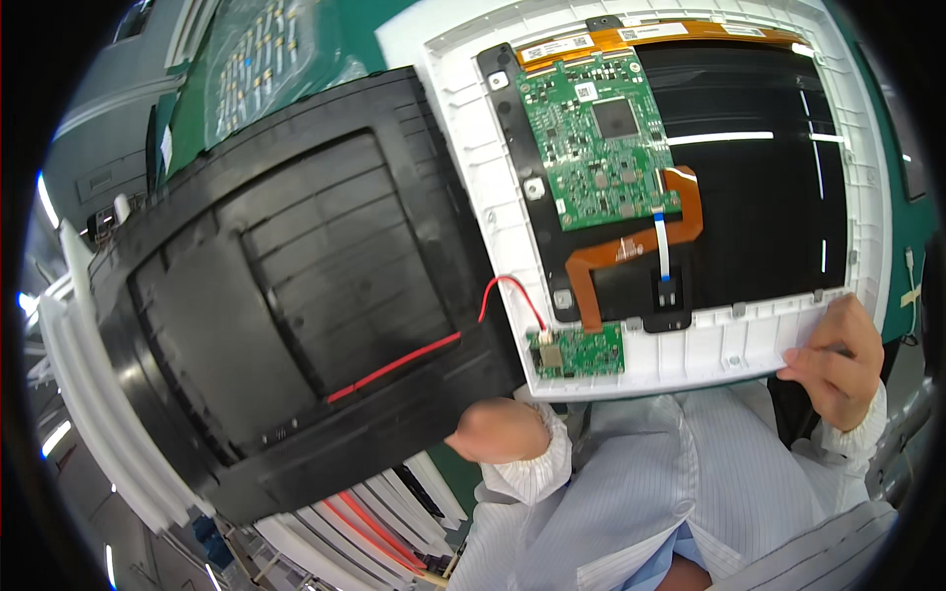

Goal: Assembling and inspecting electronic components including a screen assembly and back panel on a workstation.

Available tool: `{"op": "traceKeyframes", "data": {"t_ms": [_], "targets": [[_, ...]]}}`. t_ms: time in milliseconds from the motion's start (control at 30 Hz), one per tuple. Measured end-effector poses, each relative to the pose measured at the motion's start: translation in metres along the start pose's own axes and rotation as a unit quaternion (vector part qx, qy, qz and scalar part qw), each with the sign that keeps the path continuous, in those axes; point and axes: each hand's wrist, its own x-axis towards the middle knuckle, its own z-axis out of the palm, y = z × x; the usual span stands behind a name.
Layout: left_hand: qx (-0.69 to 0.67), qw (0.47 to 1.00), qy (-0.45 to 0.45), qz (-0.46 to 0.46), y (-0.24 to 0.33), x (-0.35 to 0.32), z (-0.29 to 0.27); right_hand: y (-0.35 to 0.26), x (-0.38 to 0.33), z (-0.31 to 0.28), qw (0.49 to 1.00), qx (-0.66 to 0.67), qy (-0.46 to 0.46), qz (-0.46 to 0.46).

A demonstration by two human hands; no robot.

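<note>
The white frame [680, 360] is in the upper right of the picture, and inside it lies a black panel [759, 197]. On the left part of this panel there is a green circuit board [645, 148]; an orange flat cable [631, 248] goes from it down to a small green board [596, 353], which is at the lower left corner of the frame. A red wire [507, 280] comes out of the small board's connector and bends toward the black cover [335, 266], which takes a large area at the left of the picture. On this cover lies a straight red piece [394, 366]; I cannot tell if both are one wire. The right hand [838, 360] is at the lower right corner of the frame, with fingers bent and close together at its rim; whether they grip it or only touch it, I cannot tell. The left hand [503, 430], at the lower centre, is near the lower right corner of the cover; its fingers are mostly hidden, so I cannot tell how open they are or what they hold. In the upper left, a clear plastic bag [258, 69] with small parts lies on the green surface [345, 39].
</note>
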Motion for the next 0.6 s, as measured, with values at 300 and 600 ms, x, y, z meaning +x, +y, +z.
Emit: {"op": "traceKeyframes", "data": {"t_ms": [300, 600], "targets": [[-0.077, 0.991, -0.103, 0.023, 0.003, 0.01, -0.006, -0.003, -0.004, 0.004, 0.998, 0.001, 0.068, -0.015], [-0.025, 0.976, -0.179, 0.117, 0.022, 0.013, -0.006, -0.008, -0.015, -0.001, 0.994, 0.022, 0.104, -0.014]]}}
